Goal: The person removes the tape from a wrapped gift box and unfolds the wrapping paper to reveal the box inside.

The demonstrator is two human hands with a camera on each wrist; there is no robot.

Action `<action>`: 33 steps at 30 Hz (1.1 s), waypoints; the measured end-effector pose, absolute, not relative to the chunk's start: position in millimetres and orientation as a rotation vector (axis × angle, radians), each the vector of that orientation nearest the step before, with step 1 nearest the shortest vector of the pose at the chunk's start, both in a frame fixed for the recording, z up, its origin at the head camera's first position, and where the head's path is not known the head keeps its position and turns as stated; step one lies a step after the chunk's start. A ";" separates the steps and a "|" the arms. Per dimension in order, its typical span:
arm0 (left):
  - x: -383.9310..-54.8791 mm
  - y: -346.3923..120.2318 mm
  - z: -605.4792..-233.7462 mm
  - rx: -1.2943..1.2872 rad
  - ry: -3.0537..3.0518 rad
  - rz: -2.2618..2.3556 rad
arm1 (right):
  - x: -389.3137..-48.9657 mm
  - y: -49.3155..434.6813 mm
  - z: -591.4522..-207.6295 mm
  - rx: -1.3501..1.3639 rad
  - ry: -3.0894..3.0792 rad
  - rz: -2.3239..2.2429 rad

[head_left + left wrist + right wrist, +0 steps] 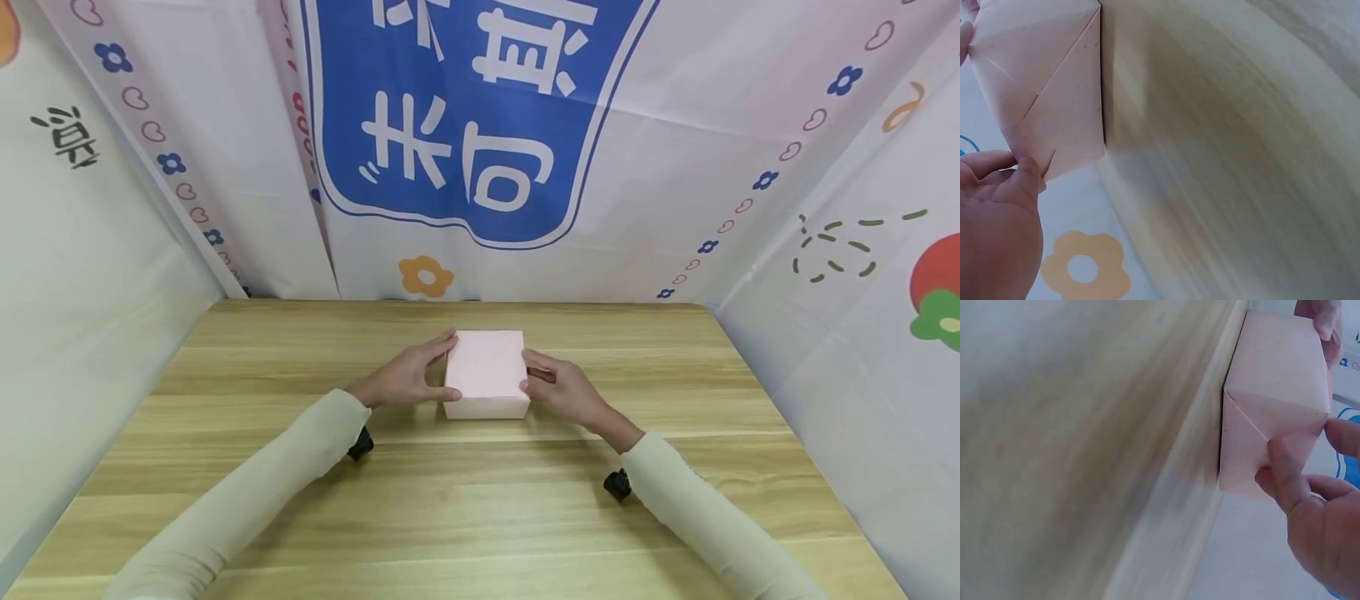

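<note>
A small pink paper box (487,364) sits on the wooden table, its flat top facing up. My left hand (405,377) grips its left side, thumb at the near top corner and fingers at the far one. On the opposite side my right hand (567,392) holds the box, thumb by the top edge and fingers bent against the side wall. In the left wrist view, diagonal folds and a short slit mark the box's side (1063,94), with fingertips beside the slit. A folded seam also crosses the side (1244,447) under my right fingers.
The wooden table (465,508) runs back to a printed cloth (637,208) hanging behind it, with more cloth at left and right. Small black devices (361,444) sit at both wrists.
</note>
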State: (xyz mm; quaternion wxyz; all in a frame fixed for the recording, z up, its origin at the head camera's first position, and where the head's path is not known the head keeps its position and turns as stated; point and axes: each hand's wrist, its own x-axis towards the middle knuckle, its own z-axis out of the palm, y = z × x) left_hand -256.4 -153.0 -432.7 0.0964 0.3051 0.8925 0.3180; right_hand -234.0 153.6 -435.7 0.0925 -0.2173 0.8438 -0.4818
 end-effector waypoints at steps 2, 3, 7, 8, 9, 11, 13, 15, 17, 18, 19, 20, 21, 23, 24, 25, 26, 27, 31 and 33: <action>-256.4 -152.7 -431.3 0.913 2.656 0.915 | -235.3 152.2 -433.9 -0.728 2.609 -1.354; -256.4 -152.7 -430.1 0.916 2.660 0.900 | -236.3 151.5 -432.8 -0.769 2.665 -1.311; -257.6 -152.4 -425.3 0.929 2.663 0.851 | -240.6 147.0 -425.1 -0.865 2.841 -1.127; -258.1 -152.3 -424.0 0.925 2.655 0.852 | -242.1 145.5 -422.9 -0.875 2.871 -1.080; -258.7 -152.1 -422.9 0.923 2.650 0.853 | -243.7 143.9 -420.3 -0.883 2.891 -1.041; -259.6 -151.9 -420.8 0.905 2.646 0.845 | -246.9 140.4 -415.1 -0.903 2.921 -0.959; -260.6 -151.8 -419.5 0.893 2.652 0.830 | -250.3 137.0 -410.0 -0.899 2.928 -0.906; -261.2 -151.3 -417.9 0.887 2.660 0.804 | -253.3 134.3 -405.0 -0.874 2.924 -0.871; -261.9 -150.6 -416.9 0.884 2.665 0.773 | -255.4 132.4 -400.6 -0.830 2.917 -0.845; -262.3 -150.1 -416.6 0.885 2.669 0.762 | -256.3 131.8 -398.6 -0.811 2.913 -0.830; -262.7 -149.5 -416.0 0.888 2.671 0.751 | -257.0 131.2 -396.7 -0.796 2.910 -0.814; -262.8 -149.0 -415.3 0.891 2.672 0.739 | -257.7 130.7 -395.1 -0.789 2.905 -0.800; -263.1 -148.7 -415.1 0.894 2.674 0.725 | -258.3 130.3 -393.6 -0.784 2.901 -0.790; -263.4 -148.1 -414.7 0.896 2.678 0.695 | -259.1 129.3 -391.5 -0.780 2.893 -0.769; -263.3 -148.0 -414.4 0.895 2.678 0.680 | -259.4 128.8 -390.7 -0.782 2.892 -0.756; -263.2 -147.9 -414.2 0.894 2.677 0.661 | -259.5 128.3 -390.1 -0.785 2.892 -0.748; -263.0 -147.9 -413.9 0.895 2.676 0.648 | -259.4 127.9 -389.6 -0.788 2.894 -0.743; -262.7 -147.9 -413.7 0.896 2.675 0.637 | -259.4 127.4 -389.3 -0.786 2.897 -0.738; -262.1 -148.3 -413.3 0.912 2.679 0.618 | -259.0 126.8 -388.8 -0.783 2.905 -0.730; -262.1 -148.4 -413.3 0.921 2.681 0.621 | -258.8 126.9 -388.9 -0.771 2.904 -0.734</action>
